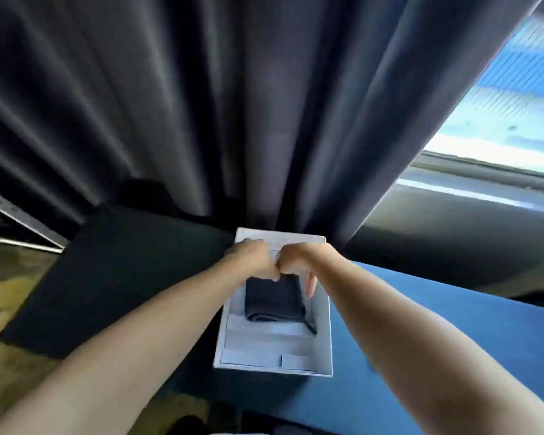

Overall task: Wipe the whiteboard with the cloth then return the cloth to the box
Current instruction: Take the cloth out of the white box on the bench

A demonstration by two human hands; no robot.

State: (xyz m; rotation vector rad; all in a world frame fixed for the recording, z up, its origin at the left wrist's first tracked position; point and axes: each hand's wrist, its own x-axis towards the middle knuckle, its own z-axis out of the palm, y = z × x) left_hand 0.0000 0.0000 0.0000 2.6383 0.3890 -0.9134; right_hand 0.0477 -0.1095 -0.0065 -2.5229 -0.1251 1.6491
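A white open box (324, 340) stands on a blue surface. Inside it lies a folded dark grey cloth (272, 301), toward the far half of the box. My left hand (252, 257) and my right hand (292, 265) meet over the far end of the box, both pinching the cloth's far edge. The thumb and a finger of my right hand hang down beside the cloth. No whiteboard is in view.
A dark curtain (233, 105) hangs right behind the box. A dark flat panel (113, 277) lies to the left over a mottled floor (10, 296). The blue surface (437, 324) spreads to the right. A bright window (515, 98) is at upper right.
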